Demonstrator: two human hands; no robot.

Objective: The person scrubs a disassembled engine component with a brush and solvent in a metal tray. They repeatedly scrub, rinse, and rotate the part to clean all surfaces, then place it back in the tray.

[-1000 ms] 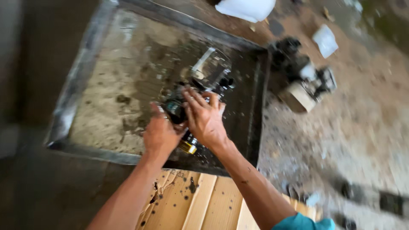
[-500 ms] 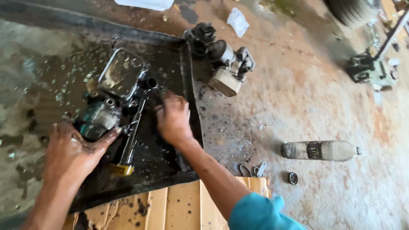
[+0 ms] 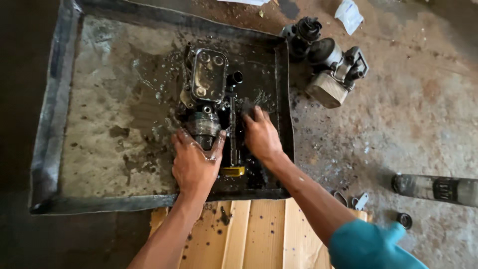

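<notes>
Oily engine part (image 3: 206, 97) lies in the wet metal tray (image 3: 55, 124), just beyond both hands. Left hand (image 3: 194, 162) cups its round lower end with spread fingers; right hand (image 3: 261, 137) presses flat, fingers loosely open, beside its thin shaft (image 3: 233, 134).

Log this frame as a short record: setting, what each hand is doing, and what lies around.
Setting: shallow metal tray holding dark oily liquid, on a concrete floor
Left hand: wet, resting against the greasy engine part in the tray
Right hand: pressed down beside that part, grip unclear
Nearby: second engine part on the floor, plastic bottle, wooden board
</notes>
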